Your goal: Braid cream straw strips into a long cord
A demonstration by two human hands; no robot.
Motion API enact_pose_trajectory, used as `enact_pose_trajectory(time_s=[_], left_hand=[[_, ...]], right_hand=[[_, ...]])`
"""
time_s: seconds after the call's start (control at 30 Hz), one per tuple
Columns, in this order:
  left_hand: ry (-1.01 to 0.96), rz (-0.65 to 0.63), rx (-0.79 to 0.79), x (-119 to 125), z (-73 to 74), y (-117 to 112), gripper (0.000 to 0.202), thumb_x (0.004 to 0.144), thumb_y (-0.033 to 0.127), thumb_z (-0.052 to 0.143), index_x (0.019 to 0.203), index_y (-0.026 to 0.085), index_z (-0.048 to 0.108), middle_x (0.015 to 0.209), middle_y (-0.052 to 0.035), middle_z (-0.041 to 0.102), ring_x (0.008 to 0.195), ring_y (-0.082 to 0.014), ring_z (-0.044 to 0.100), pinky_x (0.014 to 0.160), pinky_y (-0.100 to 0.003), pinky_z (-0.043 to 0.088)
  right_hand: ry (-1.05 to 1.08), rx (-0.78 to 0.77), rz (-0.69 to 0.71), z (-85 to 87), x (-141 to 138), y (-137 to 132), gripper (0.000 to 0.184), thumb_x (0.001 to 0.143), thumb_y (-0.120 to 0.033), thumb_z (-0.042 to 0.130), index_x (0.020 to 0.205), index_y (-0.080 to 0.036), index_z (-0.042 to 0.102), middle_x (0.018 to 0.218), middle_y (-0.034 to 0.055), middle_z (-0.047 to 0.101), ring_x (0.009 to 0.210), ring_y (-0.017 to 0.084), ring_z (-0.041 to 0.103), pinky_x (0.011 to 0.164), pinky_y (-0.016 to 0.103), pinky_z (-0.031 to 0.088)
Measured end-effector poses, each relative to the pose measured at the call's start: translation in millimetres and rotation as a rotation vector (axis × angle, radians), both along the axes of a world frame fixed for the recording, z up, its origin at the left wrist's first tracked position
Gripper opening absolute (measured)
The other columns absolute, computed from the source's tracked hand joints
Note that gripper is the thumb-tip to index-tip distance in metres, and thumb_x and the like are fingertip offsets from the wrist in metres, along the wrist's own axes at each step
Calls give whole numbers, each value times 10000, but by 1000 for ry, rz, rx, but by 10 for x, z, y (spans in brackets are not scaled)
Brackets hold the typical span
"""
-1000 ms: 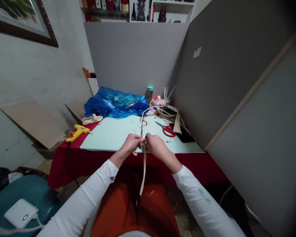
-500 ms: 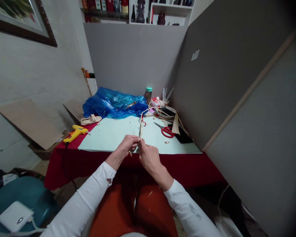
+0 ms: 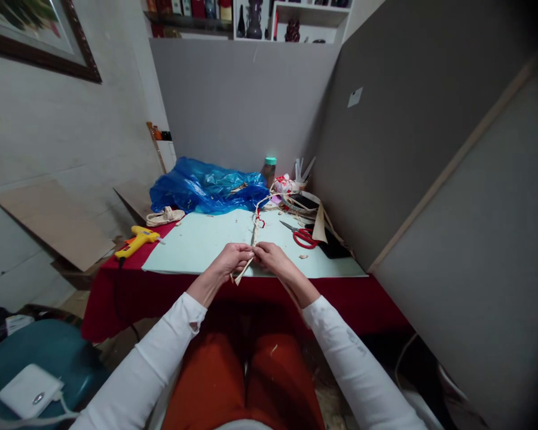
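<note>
A pale plaited cord of dry, straw-like strips runs from the back of the table toward me, with a red tie partway along it. At its near end, my left hand pinches the strips between thumb and fingers. My right hand is closed on the same end, its fingertips almost touching the left ones. Loose flat strip ends hang below the left fingers. Another pale strip trails under my right wrist. The exact spot where the strips cross is hidden by my fingers.
Red-handled scissors lie right of the cord on the pale green board. A yellow glue gun rests at left, near a woven straw piece. Behind are a blue plastic bag and a green-lidded jar. A grey partition stands at right.
My right hand has turned and lifted slightly, its fingertips now meeting the left ones from the right. The loose strip ends show more below my left hand.
</note>
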State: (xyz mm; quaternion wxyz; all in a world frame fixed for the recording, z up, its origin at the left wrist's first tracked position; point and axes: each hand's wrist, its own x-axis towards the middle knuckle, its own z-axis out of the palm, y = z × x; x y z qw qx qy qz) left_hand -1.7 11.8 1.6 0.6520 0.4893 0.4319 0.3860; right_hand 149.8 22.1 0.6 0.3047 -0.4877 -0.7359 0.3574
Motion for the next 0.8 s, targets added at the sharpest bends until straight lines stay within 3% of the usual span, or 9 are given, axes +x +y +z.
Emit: enact_pose_trajectory(time_s=[0.1,0.27,0.4,0.5,0.57,0.67,0.73,0.8], left_hand=[[138,-40,60,-19,20,-41,78,723,157,555,677,102,586,377,98,306,344,-25,175,396,-188,101],[537,107,329,-113,177,-143,114,748,212,537,683,140,597,571,-20,644,423,-80,371,467,-215,260],[909,195,600,-35,284,-318,191,806,227,504,687,163,640,663,-58,696,596,-155,546,604,-260,364],[1157,206,752,176,194,-510,245,855,185,432,894,166,673,814,-106,713,702,-208,620,661,-303,393],[1265,119,841,296,92,-622,303,855,108,376,971,141,654,905,-142,701,760,-229,639,674,-322,402],[1234,43,896,320,10,-669,249,870,152,412,841,144,660,854,-137,685,783,-238,633,699,-334,421],[1096,128,888,236,29,-585,272,880,272,472,689,162,631,757,-110,662,791,-237,617,741,-343,433],[887,315,794,130,74,-423,285,877,313,492,655,167,596,748,-91,647,806,-221,608,776,-342,445]], right_hand=[[47,-17,2,-99,-6,22,332,852,-363,465,608,-160,561,505,-30,466,515,92,408,535,211,296],[193,-56,-8,-158,19,10,363,800,-445,509,585,-156,553,465,-48,378,475,83,336,484,218,238],[285,-82,-12,-172,-24,-5,373,755,-461,550,557,-145,548,461,-46,375,469,71,292,465,219,204],[373,-118,-4,-129,-5,-44,374,732,-479,576,673,-114,627,519,-29,457,478,62,281,463,216,203],[487,-227,10,-79,39,-78,402,702,-470,622,823,-91,672,594,-11,530,470,47,255,456,213,184],[652,-385,35,-10,98,-115,426,643,-406,708,925,-87,691,631,-19,543,453,28,233,444,209,151],[700,-400,43,9,112,-124,382,634,-382,733,887,-97,697,590,-40,497,451,31,264,440,206,155],[724,-404,50,3,110,-122,346,643,-385,739,842,-106,694,564,-49,467,448,34,278,437,204,153]])
